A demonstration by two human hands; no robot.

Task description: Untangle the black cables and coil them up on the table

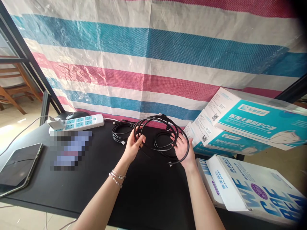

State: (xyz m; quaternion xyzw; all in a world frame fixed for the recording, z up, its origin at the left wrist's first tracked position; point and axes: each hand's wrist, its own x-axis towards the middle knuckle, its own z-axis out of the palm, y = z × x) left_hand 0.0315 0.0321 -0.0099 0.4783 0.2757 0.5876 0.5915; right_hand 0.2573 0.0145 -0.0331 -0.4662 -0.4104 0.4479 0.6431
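While both hands (134, 147) (184, 148) grip it, the cable coil (160, 135) spans between them.

1. Your white power strip (79, 123) sits at the back left of the black table (96, 179), charger plugged in.
2. A tablet (19, 167) lies at your left edge.
3. Teal boxes (251, 124) are stacked on your right, against the striped tarp (153, 57).

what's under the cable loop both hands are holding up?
Under the cable loop held by the left hand and right hand: the black table and another coiled cable lying on it. The right hand hides part of that coil.
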